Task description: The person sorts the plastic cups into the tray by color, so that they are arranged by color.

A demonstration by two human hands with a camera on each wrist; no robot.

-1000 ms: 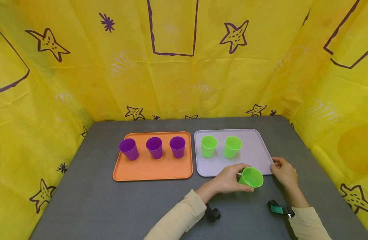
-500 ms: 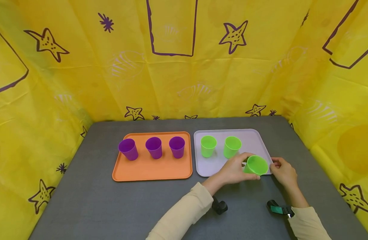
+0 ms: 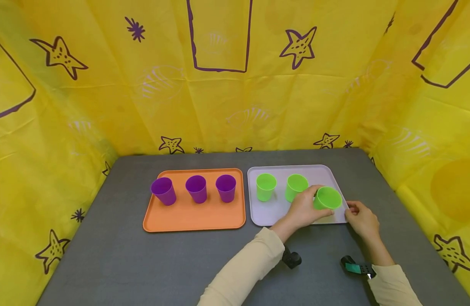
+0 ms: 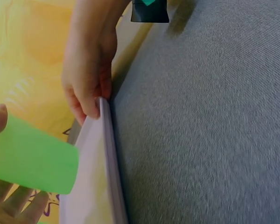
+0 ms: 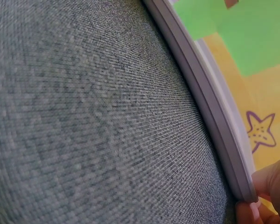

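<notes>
My left hand [image 3: 303,208] grips a green cup [image 3: 328,199] upright by its side, over the right part of the lilac tray [image 3: 273,216]. In the left wrist view the cup [image 4: 32,156] sits between thumb and fingers, its base just above the tray surface. My right hand [image 3: 363,219] pinches the tray's near right corner; thumb and fingertips [image 5: 268,179] show on the rim in the right wrist view. Two more green cups stand on this tray, one at left [image 3: 266,187] and a middle cup [image 3: 296,186] close to my left fingers.
An orange tray [image 3: 194,221] lies to the left with three purple cups: a left cup [image 3: 163,191], a middle cup [image 3: 196,189] and a right cup [image 3: 226,188]. Grey cloth [image 3: 143,272] covers the table. Yellow patterned fabric [image 3: 219,110] walls in the back and sides.
My left hand has carried the green cup from in front of the lilac tray forward and slightly right, over its right part. The right hand has stayed at the tray corner.
</notes>
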